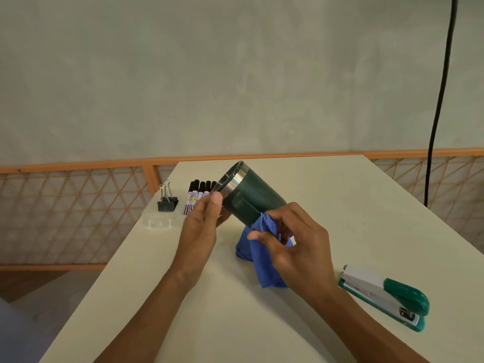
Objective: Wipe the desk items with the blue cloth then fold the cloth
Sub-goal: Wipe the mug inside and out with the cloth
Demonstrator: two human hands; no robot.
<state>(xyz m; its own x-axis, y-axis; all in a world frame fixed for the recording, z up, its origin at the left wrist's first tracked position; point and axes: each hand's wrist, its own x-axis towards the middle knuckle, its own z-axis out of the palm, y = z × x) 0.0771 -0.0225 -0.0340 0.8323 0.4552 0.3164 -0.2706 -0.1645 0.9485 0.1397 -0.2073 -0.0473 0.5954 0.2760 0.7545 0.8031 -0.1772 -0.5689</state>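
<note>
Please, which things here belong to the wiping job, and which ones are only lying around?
Job: blue cloth in the right hand; green cup in the left hand; other desk items: stapler, markers, binder clips.
Only lying about: black cable, orange fence.

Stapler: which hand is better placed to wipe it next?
Right, likely: the right hand holds the blue cloth and the stapler lies on its side of the desk; the left hand grips the tumbler.
</note>
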